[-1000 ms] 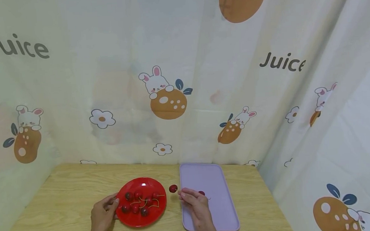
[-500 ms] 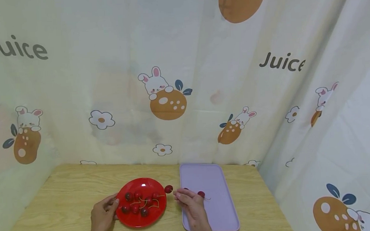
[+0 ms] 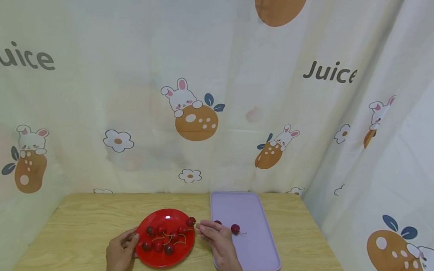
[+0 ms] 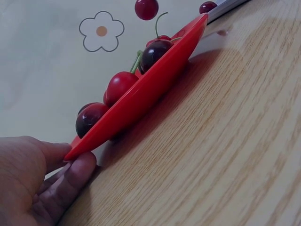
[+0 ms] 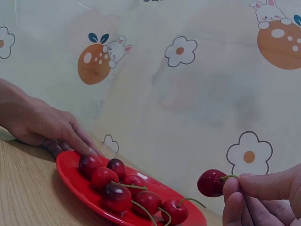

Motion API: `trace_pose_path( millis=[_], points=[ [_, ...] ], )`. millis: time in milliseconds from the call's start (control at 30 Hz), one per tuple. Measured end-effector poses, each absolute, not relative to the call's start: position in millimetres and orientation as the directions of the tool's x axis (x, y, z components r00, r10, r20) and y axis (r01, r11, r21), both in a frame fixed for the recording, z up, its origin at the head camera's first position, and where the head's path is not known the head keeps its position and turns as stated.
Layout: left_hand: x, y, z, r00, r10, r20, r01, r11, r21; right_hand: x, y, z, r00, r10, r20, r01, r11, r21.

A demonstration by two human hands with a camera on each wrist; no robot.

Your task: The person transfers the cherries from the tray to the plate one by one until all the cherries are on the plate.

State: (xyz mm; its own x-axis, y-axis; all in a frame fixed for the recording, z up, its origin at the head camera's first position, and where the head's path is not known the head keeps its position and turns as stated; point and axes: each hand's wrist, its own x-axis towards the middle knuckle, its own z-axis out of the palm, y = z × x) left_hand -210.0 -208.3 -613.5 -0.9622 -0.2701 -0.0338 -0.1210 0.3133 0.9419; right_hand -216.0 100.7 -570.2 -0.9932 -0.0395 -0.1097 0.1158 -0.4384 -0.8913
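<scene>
The left hand (image 3: 120, 251) pinches the left rim of a round, glossy red plate (image 3: 161, 260) on the pale wood-grain table (image 3: 301, 234), where dark red cherries with green stems (image 3: 169, 249) lie loosely grouped. The right hand (image 3: 217, 237) pinches the thin green stem of a single round, dark red cherry (image 5: 210, 183), held in the air by the plate's far right edge. To the right, a rectangular lilac tray (image 3: 250, 255) bears two more cherries (image 3: 235, 229), one partly hidden behind the right hand.
</scene>
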Motion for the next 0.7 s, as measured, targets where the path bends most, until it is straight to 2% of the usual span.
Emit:
trace_pose_path(
  millis=[700],
  points=[
    [-209,-207,-610,-0.963,-0.27,-0.027,-0.112,0.304,0.946,-223,80,-565,-0.992,-0.074,-0.104,0.126,-0.447,-0.885]
  ],
)
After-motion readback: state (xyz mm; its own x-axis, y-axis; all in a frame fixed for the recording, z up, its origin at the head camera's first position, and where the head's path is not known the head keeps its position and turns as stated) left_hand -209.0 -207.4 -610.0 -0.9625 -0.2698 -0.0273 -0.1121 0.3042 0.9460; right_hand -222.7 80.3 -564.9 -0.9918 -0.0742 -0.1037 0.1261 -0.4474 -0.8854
